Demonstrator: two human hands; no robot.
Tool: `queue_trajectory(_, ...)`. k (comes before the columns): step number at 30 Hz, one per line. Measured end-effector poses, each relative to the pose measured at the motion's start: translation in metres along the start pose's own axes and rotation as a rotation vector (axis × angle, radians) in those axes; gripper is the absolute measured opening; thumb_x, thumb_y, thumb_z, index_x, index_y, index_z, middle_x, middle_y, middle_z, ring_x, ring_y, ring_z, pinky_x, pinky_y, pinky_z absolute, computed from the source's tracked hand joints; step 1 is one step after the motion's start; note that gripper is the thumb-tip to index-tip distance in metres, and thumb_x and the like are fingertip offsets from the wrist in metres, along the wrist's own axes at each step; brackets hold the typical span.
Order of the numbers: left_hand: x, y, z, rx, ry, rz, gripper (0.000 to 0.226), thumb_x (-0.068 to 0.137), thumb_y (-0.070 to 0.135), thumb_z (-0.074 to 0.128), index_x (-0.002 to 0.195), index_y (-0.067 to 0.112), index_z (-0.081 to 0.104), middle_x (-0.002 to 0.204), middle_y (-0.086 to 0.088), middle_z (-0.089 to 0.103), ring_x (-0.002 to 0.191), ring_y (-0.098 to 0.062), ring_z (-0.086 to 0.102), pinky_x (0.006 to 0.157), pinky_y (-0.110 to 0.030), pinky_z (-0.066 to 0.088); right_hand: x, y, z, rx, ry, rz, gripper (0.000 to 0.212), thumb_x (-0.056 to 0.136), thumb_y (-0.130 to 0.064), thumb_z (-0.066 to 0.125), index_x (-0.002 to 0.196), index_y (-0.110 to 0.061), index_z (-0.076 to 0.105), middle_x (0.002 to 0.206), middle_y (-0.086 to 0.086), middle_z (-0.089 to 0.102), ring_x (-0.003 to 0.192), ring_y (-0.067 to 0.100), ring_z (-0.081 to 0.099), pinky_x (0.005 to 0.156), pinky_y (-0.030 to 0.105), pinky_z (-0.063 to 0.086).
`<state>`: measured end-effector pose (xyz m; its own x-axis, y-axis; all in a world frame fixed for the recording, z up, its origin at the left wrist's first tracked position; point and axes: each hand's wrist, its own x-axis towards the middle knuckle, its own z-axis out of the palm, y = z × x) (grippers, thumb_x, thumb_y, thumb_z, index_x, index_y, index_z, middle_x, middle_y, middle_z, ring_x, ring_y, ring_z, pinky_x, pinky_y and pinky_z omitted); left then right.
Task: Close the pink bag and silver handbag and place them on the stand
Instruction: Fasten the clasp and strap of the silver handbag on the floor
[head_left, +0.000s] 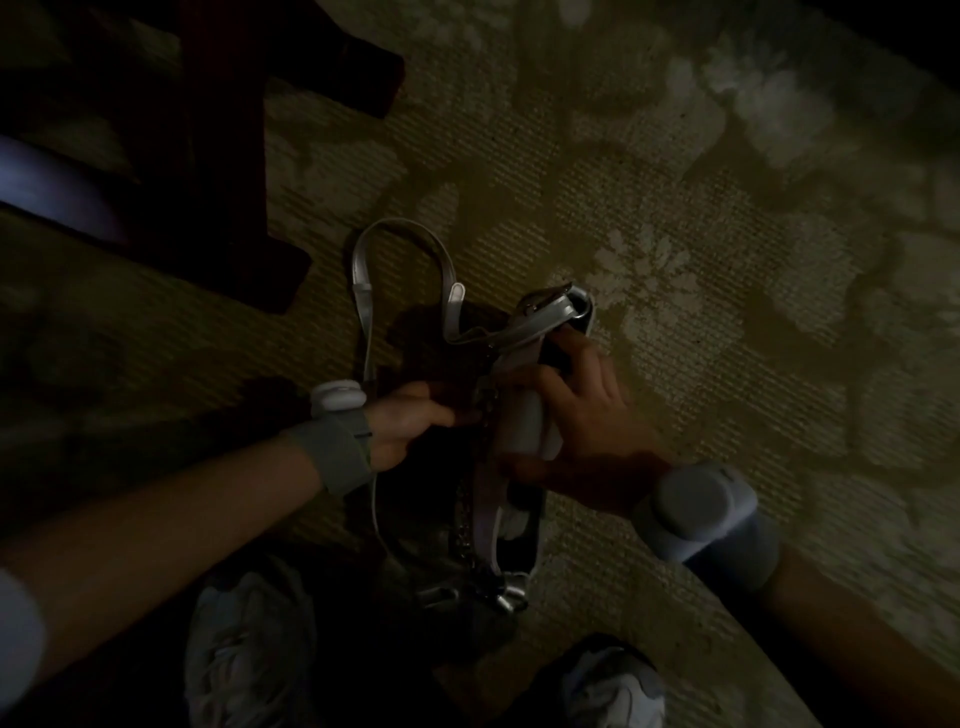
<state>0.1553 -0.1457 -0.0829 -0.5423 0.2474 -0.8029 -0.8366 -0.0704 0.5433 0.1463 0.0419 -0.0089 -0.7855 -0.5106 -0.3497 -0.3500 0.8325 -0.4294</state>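
Note:
In dim light a silver handbag (519, 530) lies on the patterned carpet in front of me, its mouth facing up and gaping. Its silver strap (363, 270) loops away toward the upper left. My left hand (410, 426) grips the bag's left edge by the opening. My right hand (576, 426) is closed on the bag's right rim and a pale object sitting in the opening. A chain runs along the bag's middle. No pink bag can be made out in this dark view.
Dark wooden legs of a stand or piece of furniture (223, 156) rise at the upper left. My two shoes (249, 649) are at the bottom edge. The floral carpet (727, 234) spreads to the right.

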Motion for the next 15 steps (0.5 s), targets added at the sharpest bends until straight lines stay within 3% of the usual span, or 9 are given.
queue_trajectory(3,0.003,-0.003,0.000,0.010,0.002,0.025,0.027,0.083,0.000,0.057,0.109,0.006,0.061,0.103,-0.010,0.065,0.097,-0.026,0.061,0.086,-0.036,0.050,0.001,0.002,0.000,0.047,-0.021,-0.003,0.081,0.061,-0.070,0.046,0.133,-0.032,0.040,0.149,0.009,0.015,0.139,0.026,0.008,0.106,0.049,0.034)
queue_trajectory(6,0.002,-0.004,0.003,0.031,0.010,0.043,0.019,0.084,0.002,0.057,0.098,0.013,0.064,0.094,-0.004,0.065,0.094,-0.023,0.061,0.085,-0.034,0.050,0.001,0.001,0.002,0.068,-0.021,-0.014,0.078,0.062,-0.069,0.047,0.132,-0.034,0.039,0.149,0.008,0.014,0.141,0.029,0.008,0.104,0.050,0.038)
queue_trajectory(9,0.004,-0.005,0.007,0.066,-0.001,0.092,0.026,0.084,0.001,0.057,0.110,0.005,0.061,0.094,-0.003,0.065,0.089,-0.019,0.061,0.084,-0.030,0.050,0.000,0.003,0.000,0.068,-0.054,0.012,0.077,0.062,-0.065,0.051,0.132,-0.035,0.036,0.150,0.006,0.009,0.140,0.024,0.005,0.104,0.048,0.039)
queue_trajectory(12,0.003,-0.004,0.001,0.221,0.007,0.179,0.033,0.083,0.006,0.060,0.116,0.005,0.058,0.107,-0.006,0.063,0.104,-0.023,0.059,0.092,-0.033,0.047,0.000,0.004,-0.001,0.047,-0.045,-0.008,0.081,0.062,-0.071,0.047,0.133,-0.033,0.038,0.149,0.006,0.010,0.140,0.024,0.007,0.105,0.050,0.038)
queue_trajectory(15,-0.001,-0.004,-0.004,0.442,0.050,0.292,0.037,0.087,0.007,0.056,0.123,0.002,0.050,0.116,-0.005,0.055,0.114,-0.019,0.051,0.091,-0.025,0.041,-0.001,0.003,0.000,0.035,-0.037,-0.018,0.079,0.063,-0.075,0.043,0.132,-0.038,0.034,0.150,0.006,0.013,0.141,0.027,0.009,0.105,0.051,0.037)
